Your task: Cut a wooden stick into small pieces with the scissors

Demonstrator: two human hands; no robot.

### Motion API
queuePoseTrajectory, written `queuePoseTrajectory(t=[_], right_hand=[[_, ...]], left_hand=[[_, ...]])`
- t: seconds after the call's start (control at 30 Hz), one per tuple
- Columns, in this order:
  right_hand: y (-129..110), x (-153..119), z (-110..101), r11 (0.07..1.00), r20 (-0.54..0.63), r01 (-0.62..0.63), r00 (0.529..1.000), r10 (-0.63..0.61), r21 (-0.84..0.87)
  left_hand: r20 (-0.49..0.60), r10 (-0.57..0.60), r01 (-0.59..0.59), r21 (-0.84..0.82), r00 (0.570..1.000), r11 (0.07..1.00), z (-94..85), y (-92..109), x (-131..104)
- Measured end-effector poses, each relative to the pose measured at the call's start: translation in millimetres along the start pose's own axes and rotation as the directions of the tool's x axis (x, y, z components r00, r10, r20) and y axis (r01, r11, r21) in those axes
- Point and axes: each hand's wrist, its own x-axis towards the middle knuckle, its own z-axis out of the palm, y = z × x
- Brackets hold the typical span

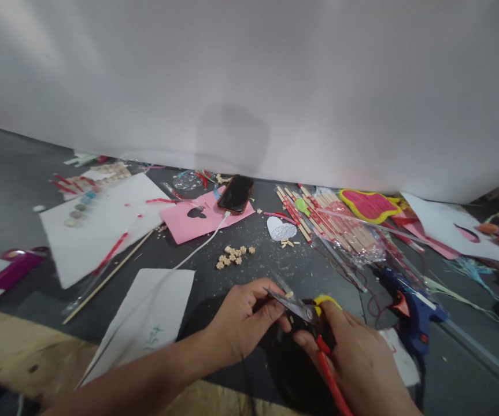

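My right hand (pixel 357 352) is closed around scissors (pixel 299 309) with yellow and red on the handles. The blades are parted and point left, toward my other hand. My left hand (pixel 249 318) has its thumb and forefinger pinched together at the blade tips. What sits in that pinch is hidden. A small pale piece (pixel 289 294) shows at the blades, close to the left fingertips. Beyond my hands, a cluster of small beige flower-shaped pieces (pixel 232 257) lies on the dark table. A paper heart (pixel 281 229) with a drawn pattern has short pale bits beside it.
A blue glue gun (pixel 418 318) lies right of my right hand. Bundled wooden sticks (pixel 336 219) in plastic lie behind it. A phone (pixel 236 193) on pink paper (pixel 188 222) has a white cable (pixel 203 245). White sheets (pixel 154 312) and a purple tool (pixel 8 277) are leftward.
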Motion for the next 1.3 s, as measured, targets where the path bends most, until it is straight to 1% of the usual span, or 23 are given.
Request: queuePoseTrajectory(t=[0.1,0.2,0.4,0.6,0.8,0.93,1.07,1.2,1.3], right_hand=[[-2,-3,3,0.998,0.040,0.019,0.999,-0.021,0.065],[-3,-3,3,0.994,0.064,0.015,0.998,-0.022,0.112],[-3,3,-4,0.989,0.024,-0.009,1.000,0.006,0.148],[-5,5,-7,0.985,0.038,-0.033,0.999,0.027,0.169],[-2,5,-6,0.984,0.074,-0.034,0.997,0.021,0.173],[-1,4,-4,0.986,0.079,-0.029,0.997,0.017,0.162],[-1,3,-2,0.986,0.092,-0.054,0.995,0.039,0.160],[0,3,1,0.983,0.081,-0.038,0.996,0.024,0.182],[1,4,3,0.980,0.089,-0.034,0.996,0.017,0.194]], left_hand=[[-0.009,0.028,-0.028,0.028,1.000,0.999,0.6,2,-1],[-0.013,0.031,-0.030,0.035,0.999,0.999,-0.7,3,-2],[-0.019,0.083,-0.081,0.100,0.996,0.992,-4.4,7,-3],[0.004,0.026,-0.026,0.067,1.000,0.997,-4.4,11,-4],[0.013,0.005,-0.004,-0.016,1.000,1.000,-3.4,9,-1],[0.022,-0.010,0.011,-0.038,1.000,0.999,-2.7,9,0],[0.023,-0.007,0.009,-0.054,1.000,0.999,-3.5,7,1],[0.069,-0.058,0.067,-0.132,0.996,0.989,-1.9,4,2],[0.080,-0.052,0.064,-0.162,0.995,0.985,-0.3,2,2]])
